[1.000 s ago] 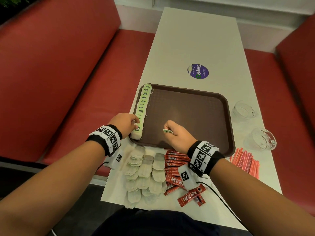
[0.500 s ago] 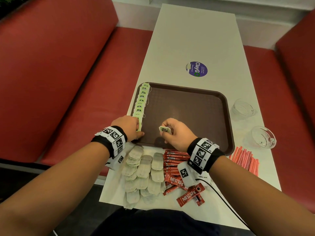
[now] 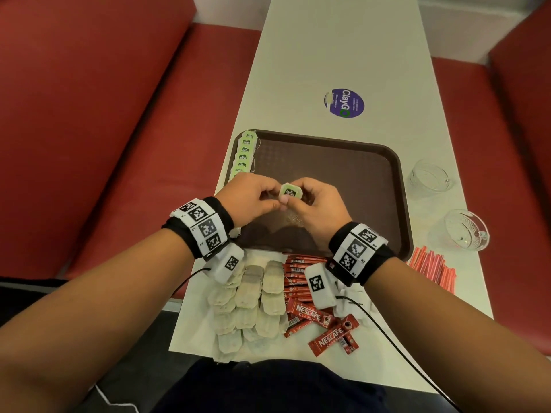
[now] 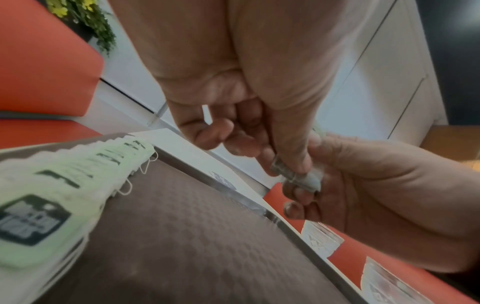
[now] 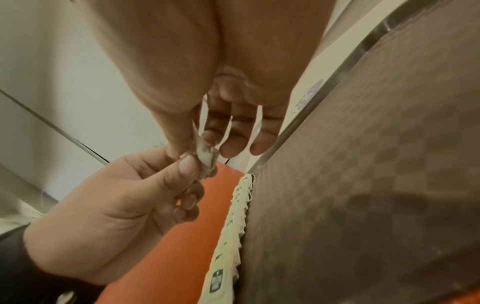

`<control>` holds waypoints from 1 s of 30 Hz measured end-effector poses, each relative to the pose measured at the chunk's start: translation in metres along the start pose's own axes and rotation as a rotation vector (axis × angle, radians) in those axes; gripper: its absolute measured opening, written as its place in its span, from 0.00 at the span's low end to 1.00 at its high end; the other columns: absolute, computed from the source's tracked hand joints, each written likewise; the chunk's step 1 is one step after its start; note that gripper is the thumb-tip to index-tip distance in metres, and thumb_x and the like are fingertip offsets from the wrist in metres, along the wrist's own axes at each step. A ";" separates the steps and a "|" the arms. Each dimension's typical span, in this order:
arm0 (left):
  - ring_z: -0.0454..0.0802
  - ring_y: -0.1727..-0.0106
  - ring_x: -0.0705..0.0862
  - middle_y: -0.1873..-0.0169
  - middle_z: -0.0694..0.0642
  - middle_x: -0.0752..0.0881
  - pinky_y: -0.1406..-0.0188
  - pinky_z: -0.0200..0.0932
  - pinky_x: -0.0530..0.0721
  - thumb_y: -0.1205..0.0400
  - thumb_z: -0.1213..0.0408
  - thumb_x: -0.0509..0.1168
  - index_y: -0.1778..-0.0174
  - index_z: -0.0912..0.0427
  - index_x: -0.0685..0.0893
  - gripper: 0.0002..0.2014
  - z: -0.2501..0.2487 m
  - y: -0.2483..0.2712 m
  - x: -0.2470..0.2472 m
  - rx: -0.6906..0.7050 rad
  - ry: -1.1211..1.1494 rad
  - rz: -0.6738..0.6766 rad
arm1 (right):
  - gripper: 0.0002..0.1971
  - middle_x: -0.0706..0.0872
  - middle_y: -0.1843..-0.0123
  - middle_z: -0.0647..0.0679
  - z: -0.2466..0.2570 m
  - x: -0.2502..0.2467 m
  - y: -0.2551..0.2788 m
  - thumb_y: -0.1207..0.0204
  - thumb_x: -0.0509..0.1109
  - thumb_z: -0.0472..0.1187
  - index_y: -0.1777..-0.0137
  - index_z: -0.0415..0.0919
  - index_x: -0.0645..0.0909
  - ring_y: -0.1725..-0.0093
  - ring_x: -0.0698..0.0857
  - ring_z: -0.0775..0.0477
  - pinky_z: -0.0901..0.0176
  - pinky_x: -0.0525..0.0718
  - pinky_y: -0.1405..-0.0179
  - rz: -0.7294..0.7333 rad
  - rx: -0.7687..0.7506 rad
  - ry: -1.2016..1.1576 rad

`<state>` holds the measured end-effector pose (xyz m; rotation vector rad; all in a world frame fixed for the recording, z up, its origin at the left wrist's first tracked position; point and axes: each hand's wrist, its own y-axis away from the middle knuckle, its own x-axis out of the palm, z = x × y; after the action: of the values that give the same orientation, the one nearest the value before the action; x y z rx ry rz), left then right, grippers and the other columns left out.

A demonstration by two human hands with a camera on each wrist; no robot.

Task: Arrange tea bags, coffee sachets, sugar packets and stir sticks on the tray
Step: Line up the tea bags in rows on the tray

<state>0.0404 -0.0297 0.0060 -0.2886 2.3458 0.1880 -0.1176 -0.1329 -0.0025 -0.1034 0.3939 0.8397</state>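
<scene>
Over the near half of the tray (image 3: 343, 162), both hands are meeting on one tea bag (image 3: 290, 192). The left hand (image 3: 250, 198) is pinching it with thumb and curled fingers, and the right hand (image 3: 316, 207) is pinching it from the other side, its green tag facing up. In the left wrist view the bag (image 4: 296, 176) is showing as a small folded wad between the two thumbs; in the right wrist view it (image 5: 205, 154) is sitting between the right thumb and forefinger, with the left thumb pressing on it. The bag is being held above the tray floor, not touching it.

Along the tray's left edge a row of tea bags (image 3: 246, 153) is lying overlapped, green tags up, strings trailing to the right. On the tabletop (image 3: 328, 49) just before the tray, more tea bags (image 3: 253, 302) are lying in overlapping columns. Beside them on the right, red coffee sachets (image 3: 307, 314) are lying, some in a stack and some loose. To the right of the tray's near corner a bundle of red stir sticks (image 3: 432, 269) is lying. Two glass cups (image 3: 429, 177) are standing on the tabletop right of the tray. A purple sticker (image 3: 346, 102) is showing beyond the tray.
</scene>
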 end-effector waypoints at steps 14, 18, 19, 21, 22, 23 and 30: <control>0.60 0.44 0.87 0.44 0.58 0.89 0.40 0.50 0.86 0.21 0.55 0.74 0.47 0.55 0.91 0.10 0.060 -0.129 -0.040 -0.519 -0.307 -0.155 | 0.10 0.89 0.50 0.57 -0.028 -0.027 0.012 0.24 0.78 0.49 0.45 0.50 0.90 0.49 0.86 0.54 0.60 0.81 0.47 0.613 0.214 0.724; 0.61 0.46 0.87 0.44 0.60 0.88 0.52 0.48 0.85 0.24 0.57 0.77 0.43 0.58 0.88 0.16 0.066 -0.144 -0.032 -0.569 -0.354 -0.157 | 0.07 0.91 0.51 0.58 -0.029 -0.028 0.010 0.23 0.77 0.49 0.48 0.52 0.92 0.49 0.86 0.55 0.57 0.83 0.44 0.622 0.224 0.750; 0.60 0.47 0.87 0.44 0.60 0.88 0.55 0.48 0.84 0.25 0.57 0.77 0.42 0.58 0.87 0.17 0.067 -0.146 -0.030 -0.585 -0.367 -0.163 | 0.07 0.91 0.51 0.58 -0.030 -0.028 0.010 0.23 0.77 0.49 0.48 0.53 0.92 0.49 0.86 0.55 0.57 0.83 0.44 0.623 0.221 0.758; 0.61 0.45 0.87 0.43 0.60 0.87 0.55 0.48 0.82 0.24 0.58 0.78 0.40 0.58 0.85 0.18 0.069 -0.148 -0.028 -0.595 -0.382 -0.178 | 0.07 0.91 0.51 0.58 -0.032 -0.028 0.010 0.23 0.77 0.50 0.48 0.54 0.91 0.50 0.86 0.55 0.58 0.83 0.45 0.622 0.214 0.759; 0.61 0.44 0.86 0.43 0.59 0.87 0.54 0.49 0.83 0.23 0.60 0.76 0.41 0.58 0.85 0.16 0.069 -0.149 -0.028 -0.582 -0.378 -0.177 | 0.06 0.91 0.51 0.59 -0.033 -0.028 0.011 0.24 0.77 0.51 0.49 0.54 0.91 0.50 0.86 0.56 0.57 0.84 0.45 0.623 0.213 0.756; 0.60 0.44 0.86 0.43 0.58 0.87 0.51 0.49 0.84 0.22 0.61 0.74 0.42 0.57 0.86 0.13 0.069 -0.149 -0.027 -0.552 -0.370 -0.167 | 0.06 0.91 0.51 0.60 -0.034 -0.028 0.012 0.24 0.77 0.51 0.49 0.54 0.92 0.50 0.86 0.56 0.57 0.84 0.46 0.626 0.212 0.753; 0.51 0.51 0.87 0.56 0.46 0.89 0.57 0.41 0.80 0.24 0.60 0.77 0.54 0.49 0.92 0.04 0.065 -0.147 -0.019 -0.461 -0.395 0.053 | 0.06 0.90 0.53 0.61 -0.036 -0.028 0.017 0.24 0.78 0.51 0.51 0.54 0.91 0.52 0.86 0.58 0.60 0.83 0.49 0.637 0.208 0.742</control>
<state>0.1352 -0.1542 -0.0339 -0.3722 1.8973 0.7472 -0.1580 -0.1505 -0.0241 -0.0946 1.2533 1.3719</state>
